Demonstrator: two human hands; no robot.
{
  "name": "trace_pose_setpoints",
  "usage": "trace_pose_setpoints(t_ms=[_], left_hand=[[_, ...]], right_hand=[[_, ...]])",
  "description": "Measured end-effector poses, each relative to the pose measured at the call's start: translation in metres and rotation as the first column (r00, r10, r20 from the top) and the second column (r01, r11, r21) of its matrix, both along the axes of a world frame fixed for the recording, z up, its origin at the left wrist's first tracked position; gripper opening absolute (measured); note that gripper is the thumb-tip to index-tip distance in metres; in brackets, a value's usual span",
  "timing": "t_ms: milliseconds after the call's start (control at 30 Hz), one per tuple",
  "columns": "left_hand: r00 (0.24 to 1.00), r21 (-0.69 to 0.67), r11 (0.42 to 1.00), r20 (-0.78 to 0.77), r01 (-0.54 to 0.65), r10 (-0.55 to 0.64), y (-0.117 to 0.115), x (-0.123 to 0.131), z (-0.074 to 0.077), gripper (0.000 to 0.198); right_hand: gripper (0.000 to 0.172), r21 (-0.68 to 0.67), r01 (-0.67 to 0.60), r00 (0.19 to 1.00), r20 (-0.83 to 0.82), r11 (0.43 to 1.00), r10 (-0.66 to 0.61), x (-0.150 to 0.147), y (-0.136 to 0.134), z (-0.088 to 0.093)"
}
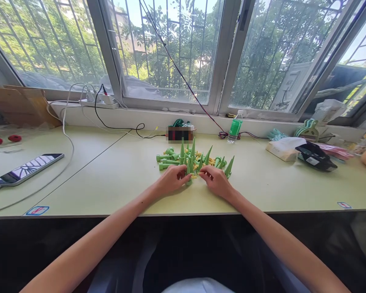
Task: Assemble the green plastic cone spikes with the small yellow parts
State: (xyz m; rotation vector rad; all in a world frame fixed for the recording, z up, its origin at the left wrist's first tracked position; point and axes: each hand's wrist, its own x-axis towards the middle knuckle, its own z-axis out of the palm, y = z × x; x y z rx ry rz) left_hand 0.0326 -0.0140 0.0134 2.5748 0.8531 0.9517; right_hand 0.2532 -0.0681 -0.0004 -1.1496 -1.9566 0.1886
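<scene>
A pile of green plastic cone spikes and small yellow pieces lies at the middle of the table, with several spikes standing point up. At its front left, the fingers of my left hand are pinched together, and a small yellow plastic piece sticks out at their tips. Right behind those fingers stands a green spike; whether they touch it I cannot tell. Opposite, my right hand pinches another small yellow piece between thumb and fingertips. A narrow gap separates the two hands.
Left on the pale table lies a phone with a white cable. Along the back are a power strip, a blurred box and a green-labelled bottle. A tissue pack and black package lie right.
</scene>
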Motion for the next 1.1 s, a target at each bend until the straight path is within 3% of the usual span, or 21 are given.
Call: trace_pose_setpoints(t_ms=[467,1100], left_hand=[[0.997,-0.012,1.000,0.077,-0.007,0.008,-0.0006,0.0010,0.0011,0.032],[0.995,-0.042,0.997,-0.079,0.060,-0.064,-0.0012,0.0017,-0.0014,0.031]], right_hand=[[0.014,0.010,-0.039,0.999,0.037,0.999,0.038,0.0011,-0.0011,-0.0035],[0.007,0.018,-0.119,0.988,0.106,0.993,0.116,0.0013,0.0059,-0.0094]])
